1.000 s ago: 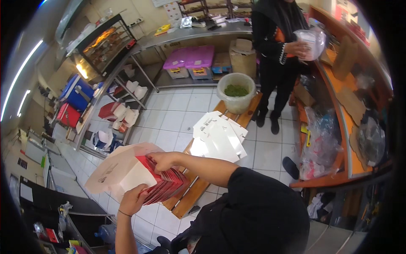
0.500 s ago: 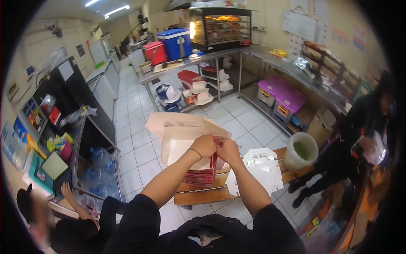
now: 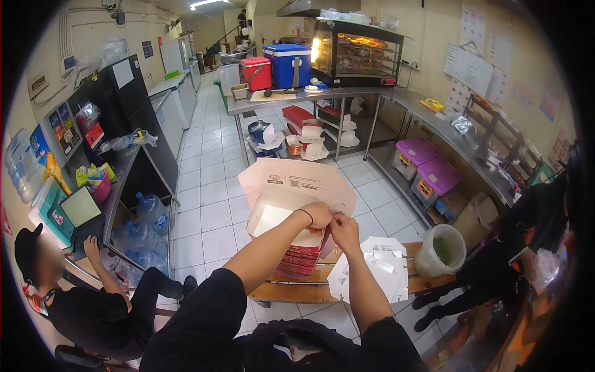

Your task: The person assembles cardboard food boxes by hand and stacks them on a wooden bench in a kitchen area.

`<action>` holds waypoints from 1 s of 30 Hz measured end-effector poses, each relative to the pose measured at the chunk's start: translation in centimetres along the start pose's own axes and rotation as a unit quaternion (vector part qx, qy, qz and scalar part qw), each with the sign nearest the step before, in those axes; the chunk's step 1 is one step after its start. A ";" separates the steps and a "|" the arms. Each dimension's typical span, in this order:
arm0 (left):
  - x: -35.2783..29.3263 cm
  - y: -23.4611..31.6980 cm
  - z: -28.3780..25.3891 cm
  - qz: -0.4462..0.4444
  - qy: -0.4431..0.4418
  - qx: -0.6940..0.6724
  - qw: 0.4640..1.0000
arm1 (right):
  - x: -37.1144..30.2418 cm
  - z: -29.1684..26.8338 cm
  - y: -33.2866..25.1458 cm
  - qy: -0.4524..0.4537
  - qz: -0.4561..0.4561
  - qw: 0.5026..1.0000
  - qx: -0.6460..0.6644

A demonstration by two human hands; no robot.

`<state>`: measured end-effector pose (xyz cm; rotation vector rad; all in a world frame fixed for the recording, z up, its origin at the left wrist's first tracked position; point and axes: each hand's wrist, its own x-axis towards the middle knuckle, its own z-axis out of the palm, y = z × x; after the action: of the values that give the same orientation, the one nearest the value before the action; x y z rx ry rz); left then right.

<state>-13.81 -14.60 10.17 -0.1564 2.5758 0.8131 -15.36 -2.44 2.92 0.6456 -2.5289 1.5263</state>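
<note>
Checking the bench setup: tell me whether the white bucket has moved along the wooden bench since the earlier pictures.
No. The white bucket sits at the same end of the wooden bench beside the flat white cartons; only the camera turned.

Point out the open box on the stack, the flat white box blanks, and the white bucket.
Open box (image 3: 291,192): head view, on its raised lid flap.
Flat white box blanks (image 3: 378,273): head view, middle of the pile.
White bucket (image 3: 437,257): head view, on its side wall.

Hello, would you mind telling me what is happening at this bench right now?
A person is folding a white takeaway box, with the left hand and the right hand together at its front edge. It sits on a stack of red boxes on a low wooden bench, beside flat white box blanks and a bucket.
</note>
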 end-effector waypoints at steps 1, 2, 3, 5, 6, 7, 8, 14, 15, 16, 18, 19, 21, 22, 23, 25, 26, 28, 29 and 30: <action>-0.2 -0.1 0.0 0.002 0.002 0.001 1.000 | 0.1 -0.1 0.3 0.002 -0.002 1.000 -0.001; -0.8 -0.5 0.2 0.104 0.103 0.056 0.988 | 0.2 -0.1 0.7 -0.009 0.036 0.999 0.029; -1.6 -1.1 0.2 0.203 0.203 0.110 0.952 | 0.3 -0.3 1.0 -0.021 0.073 0.995 0.060; -5.4 -0.9 -0.7 0.126 0.341 0.058 0.930 | 0.1 -0.8 0.9 -0.016 0.096 0.991 0.088; -6.8 -2.2 -1.2 0.121 0.395 0.011 0.911 | 0.1 -0.9 0.5 -0.019 0.119 0.986 0.117; -7.9 -3.9 -1.7 0.115 0.443 -0.035 0.888 | 0.1 -1.1 0.0 -0.019 0.118 0.986 0.118; -9.1 -6.1 -2.0 0.094 0.496 -0.091 0.858 | 0.2 -1.0 -0.7 -0.034 0.116 0.988 0.097; -9.7 -13.9 0.0 0.002 0.496 -0.236 0.836 | -0.1 -0.5 -0.2 -0.042 0.128 0.987 0.093; -9.6 -14.9 0.7 0.038 0.442 -0.286 0.849 | -0.5 -0.4 -0.3 -0.032 0.134 0.985 0.099; -9.5 -15.0 1.0 0.039 0.405 -0.303 0.862 | -0.9 -0.3 0.4 -0.025 0.091 0.989 0.117; -9.2 -16.2 1.9 0.031 0.390 -0.326 0.861 | -3.3 -0.6 -0.3 -0.014 0.086 0.978 0.191; -8.8 -16.7 2.1 0.029 0.364 -0.347 0.864 | -4.6 -0.7 0.0 0.008 0.089 0.961 0.263; -8.2 -16.7 2.0 0.023 0.350 -0.336 0.874 | -7.4 -0.3 4.9 0.049 0.101 0.969 0.222; -7.7 -16.3 1.8 0.025 0.369 -0.320 0.872 | -8.5 0.2 8.7 0.060 0.124 0.965 0.223; -7.6 -16.0 2.1 0.021 0.382 -0.305 0.872 | -10.3 1.1 13.2 0.051 0.118 0.983 0.132; -7.9 -18.3 1.8 0.015 0.390 -0.277 0.878 | -15.4 1.0 18.2 0.001 0.116 0.993 -0.008; -8.2 -17.0 1.2 0.025 0.379 -0.294 0.877 | -17.9 0.8 21.5 -0.021 0.179 0.980 -0.083; -9.6 -14.7 0.5 -0.008 0.360 -0.308 0.881 | -22.3 0.0 25.3 -0.101 0.327 0.924 -0.169; -10.0 -15.2 -0.1 -0.012 0.360 -0.313 0.879 | -24.3 -0.4 26.1 -0.097 0.341 0.917 -0.180; -10.0 -15.6 0.0 -0.002 0.354 -0.333 0.874 | -25.2 -0.8 26.1 -0.127 0.399 0.883 -0.214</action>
<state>-1.23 -27.61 6.40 -0.7950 2.7732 1.9107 -3.52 16.23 -25.90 -0.3412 -3.4146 0.9581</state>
